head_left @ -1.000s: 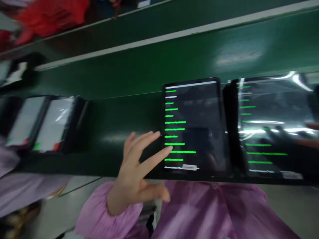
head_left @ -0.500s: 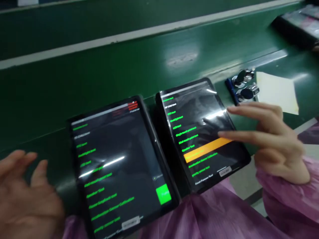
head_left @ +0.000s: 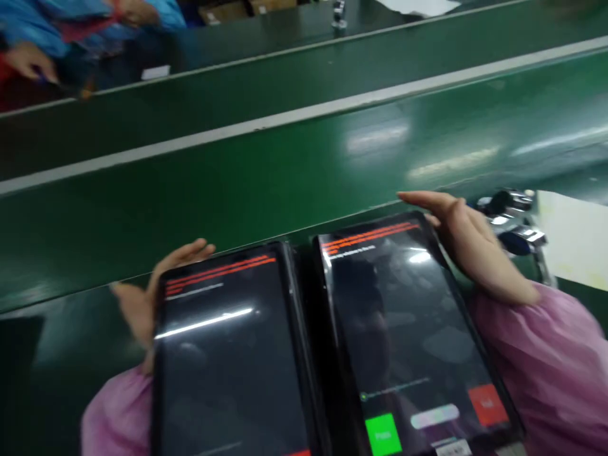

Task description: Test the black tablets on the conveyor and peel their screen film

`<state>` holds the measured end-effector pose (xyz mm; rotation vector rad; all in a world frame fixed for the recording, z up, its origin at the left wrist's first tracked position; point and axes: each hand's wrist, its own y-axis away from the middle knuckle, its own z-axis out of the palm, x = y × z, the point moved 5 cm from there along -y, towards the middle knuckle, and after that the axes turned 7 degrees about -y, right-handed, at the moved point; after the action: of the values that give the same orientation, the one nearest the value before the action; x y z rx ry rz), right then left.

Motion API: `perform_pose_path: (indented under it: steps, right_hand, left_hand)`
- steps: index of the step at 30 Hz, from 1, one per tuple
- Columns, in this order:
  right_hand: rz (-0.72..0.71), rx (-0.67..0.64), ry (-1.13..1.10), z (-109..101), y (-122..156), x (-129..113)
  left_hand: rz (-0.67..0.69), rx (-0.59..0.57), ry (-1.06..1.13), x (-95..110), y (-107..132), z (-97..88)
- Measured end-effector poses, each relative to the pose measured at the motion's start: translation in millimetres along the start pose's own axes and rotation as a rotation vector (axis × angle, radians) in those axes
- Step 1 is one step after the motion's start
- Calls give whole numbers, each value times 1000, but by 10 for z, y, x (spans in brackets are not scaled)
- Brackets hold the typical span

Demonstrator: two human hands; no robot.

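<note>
Two black tablets on the green worktop (head_left: pixel 237 190), screens dark with red lines. Left tablet (head_left: pixel 228 361): lower edge cut off by the view. Right tablet (head_left: pixel 408 316): green button (head_left: pixel 382 434), red button (head_left: pixel 487 405). Left hand (head_left: pixel 142 301): grip open, at the left tablet's far corner. Right hand (head_left: pixel 475 247): grip open, seemingly touching the right tablet's far corner. Step in hand: probably a screen check; next move calls for a button press. Shiny objects (head_left: pixel 510 218): blurred, hard to identify.

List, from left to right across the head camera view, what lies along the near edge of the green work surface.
left hand → left tablet → right tablet → right hand → chrome fittings → white paper sheet
</note>
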<state>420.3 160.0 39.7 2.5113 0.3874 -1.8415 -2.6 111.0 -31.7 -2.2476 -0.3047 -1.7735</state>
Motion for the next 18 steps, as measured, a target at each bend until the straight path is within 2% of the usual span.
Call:
perform_pose_path:
  steps: [2,5,7,10,12,14,16,18]
  right_hand:
    - [-186,-148,240,22,-3,-249]
    - [-494,-387,556,290,-4,-491]
    - [-643,-419,696,514,-17,-548]
    - [-753,-388,816,754,-62,-546]
    - [-751,-383,799,761,-105,-540]
    - [-690,-391,699,634,-147,-545]
    - [-527,-355,522,408,-187,-523]
    - [-293,-209,329,155,-206,-414]
  left_hand:
    - [-97,68,177,-10,14,33]
    - [-99,50,151,49,36,80]
    - [-94,29,133,91,70,97]
    - [-67,10,112,141,119,120]
    - [-53,3,109,140,132,131]
    - [-39,4,120,109,127,124]
    - [-35,4,140,48,105,105]
    - [-45,-4,163,-28,71,87]
